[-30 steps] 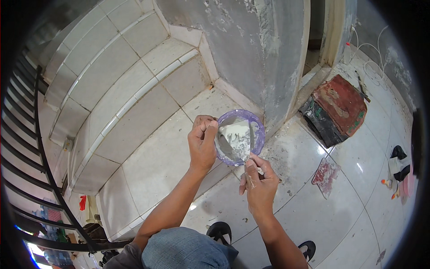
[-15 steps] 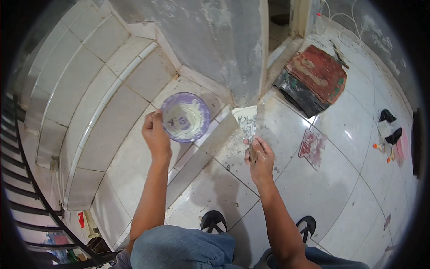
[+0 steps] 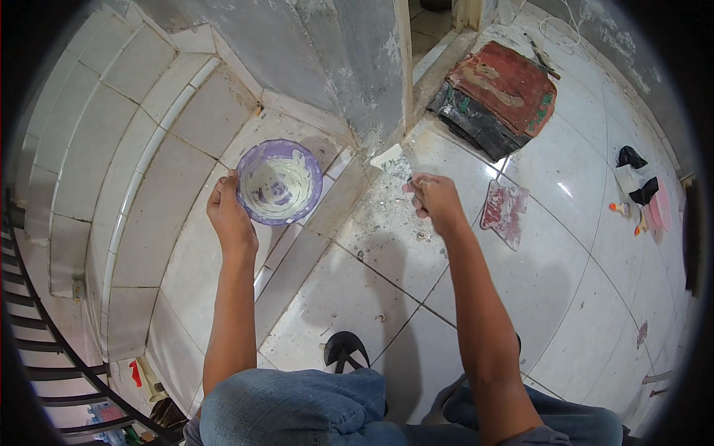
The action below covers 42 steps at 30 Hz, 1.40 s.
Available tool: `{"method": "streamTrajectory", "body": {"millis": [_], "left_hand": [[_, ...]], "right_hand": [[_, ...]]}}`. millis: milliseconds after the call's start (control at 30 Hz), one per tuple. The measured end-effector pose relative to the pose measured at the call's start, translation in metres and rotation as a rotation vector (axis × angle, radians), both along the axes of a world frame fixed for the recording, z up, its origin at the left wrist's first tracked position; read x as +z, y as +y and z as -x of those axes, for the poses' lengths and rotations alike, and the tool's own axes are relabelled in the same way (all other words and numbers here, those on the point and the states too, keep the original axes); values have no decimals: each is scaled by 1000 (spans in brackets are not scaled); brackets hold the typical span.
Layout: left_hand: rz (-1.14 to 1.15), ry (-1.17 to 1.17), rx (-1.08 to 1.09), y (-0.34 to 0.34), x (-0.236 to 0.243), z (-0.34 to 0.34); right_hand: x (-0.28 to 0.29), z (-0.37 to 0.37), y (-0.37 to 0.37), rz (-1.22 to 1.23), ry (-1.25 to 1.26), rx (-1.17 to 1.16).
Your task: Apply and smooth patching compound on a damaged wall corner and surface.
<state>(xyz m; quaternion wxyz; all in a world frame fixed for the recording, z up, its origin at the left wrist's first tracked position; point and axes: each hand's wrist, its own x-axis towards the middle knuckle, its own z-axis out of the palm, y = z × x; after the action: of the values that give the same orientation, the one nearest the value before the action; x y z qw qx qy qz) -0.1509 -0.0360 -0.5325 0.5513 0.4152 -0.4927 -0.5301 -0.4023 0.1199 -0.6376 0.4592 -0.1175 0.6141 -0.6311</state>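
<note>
My left hand [image 3: 229, 215] grips the near-left rim of a purple bowl [image 3: 314, 189] smeared inside with pale white paste. My right hand [image 3: 431, 197] is closed on a putty knife [image 3: 390, 161], whose blade carries white paste and is close to the bottom of the grey wall corner [image 3: 372, 119]; whether it touches the wall I cannot tell. A reddish, paste-smeared scraper [image 3: 502, 212] lies on the floor right of my right hand.
Tiled curved steps [image 3: 119, 82] rise at the left, beside a black railing [image 3: 30, 305]. A doorway [image 3: 428, 37], a stained red-and-black folded item [image 3: 498, 89], white cords [image 3: 558, 30] and small items including a pink container [image 3: 658, 212] are at the right. Sandals [image 3: 342, 349] are below.
The knife has come out of the bowl and moved forward to the wall's bottom corner with my right hand. My left hand has moved the bowl leftward, away from the knife.
</note>
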Motion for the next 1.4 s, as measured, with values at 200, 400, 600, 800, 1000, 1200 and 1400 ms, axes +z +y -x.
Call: {"method": "streamTrajectory", "body": {"millis": [200,400,600,800,1000,1200,1400], "left_hand": [[-29,11,-23,-2,-3,-1],[-45,2,-46,-6,-6,-6],[-50,-6,-49,-7,-11,-8],[-60,-16,-47,-7,-13,-7],[-74,-20,-48,-7,-12,-3],[-90,-26,-28,-5,-11,1],[-99,-34,-40,-6,-12,0]], "right_hand": [[7,35,-8,-40,66,150],[6,49,-21,-100,125,169],[6,56,-23,-79,143,244],[1,57,-23,-82,151,238],[-12,58,-24,-38,57,204],[-16,61,-24,-22,48,235],[-1,64,-36,-35,33,246]]}}
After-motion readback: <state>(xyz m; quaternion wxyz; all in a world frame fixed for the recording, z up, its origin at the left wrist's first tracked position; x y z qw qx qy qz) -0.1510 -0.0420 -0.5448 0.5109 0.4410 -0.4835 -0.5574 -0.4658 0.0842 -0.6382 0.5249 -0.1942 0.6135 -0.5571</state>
